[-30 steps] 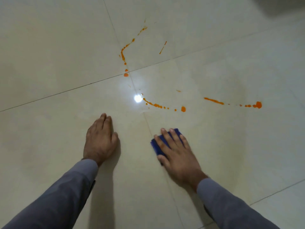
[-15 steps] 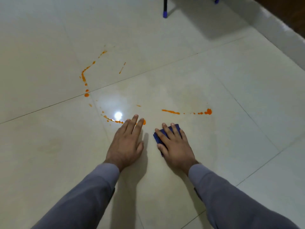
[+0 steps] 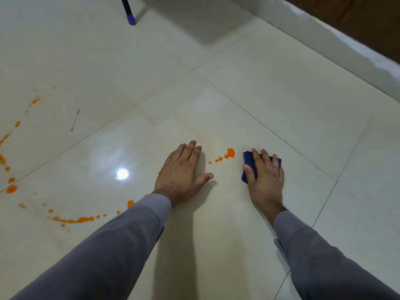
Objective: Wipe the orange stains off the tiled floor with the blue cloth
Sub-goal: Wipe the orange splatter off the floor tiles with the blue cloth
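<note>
Two grey sleeves [image 3: 121,241] reach forward over the tiled floor [image 3: 270,100]; the left hand [image 3: 181,169] lies flat with fingers straight, while the right hand [image 3: 265,174] presses straight fingers onto the blue cloth [image 3: 247,161]. Between the hands sit orange stains [image 3: 229,153], just left of the cloth; farther off stands a blue-tipped leg [image 3: 129,16].

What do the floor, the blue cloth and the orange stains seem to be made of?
Floor: glazed ceramic or polished stone tile, seemingly; it is glossy, mirrors a lamp, and has thin dark grout lines.
Blue cloth: soft folded fabric, matte, crumpling under the right hand; the weave is too small to tell.
Orange stains: a wet or dried liquid, perhaps sauce or paint, lying in opaque drops and streaks.
</note>
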